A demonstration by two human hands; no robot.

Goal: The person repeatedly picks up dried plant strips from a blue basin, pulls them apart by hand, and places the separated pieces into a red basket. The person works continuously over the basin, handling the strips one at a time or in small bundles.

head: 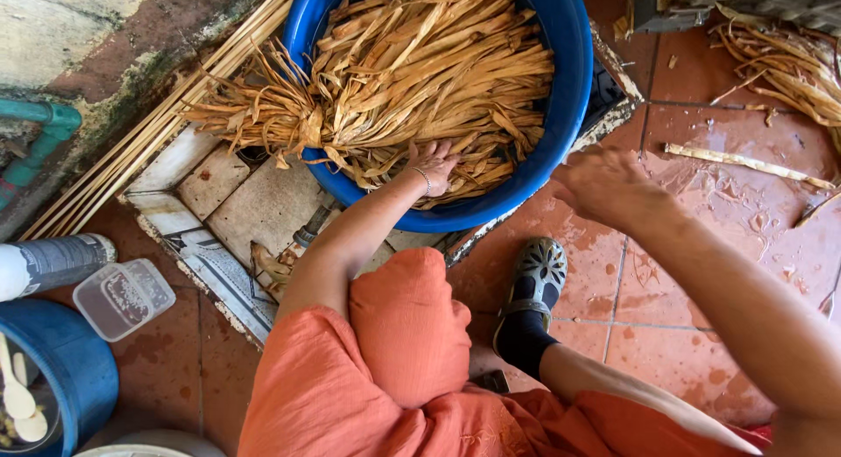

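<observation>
Left hand (433,163) rests in blue basin (574,89), fingers spread on dried leaf strips (420,63). Right hand (606,185) hovers beside basin, open, holding nothing.

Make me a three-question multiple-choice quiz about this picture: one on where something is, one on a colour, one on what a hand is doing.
1. Where are most of the dried strips?
A. In the tub
B. In a clear box
C. On the person's lap

2. What colour is the tub?
A. Green
B. Blue
C. White

3. What is the left hand doing?
A. Resting on the strips
B. Holding a spoon
C. Gripping the shoe

Answers:
1 A, the strips fill the tub.
2 B, its rim is bright blue.
3 A, the fingers lie on the strips; the right hand hovers empty.
</observation>
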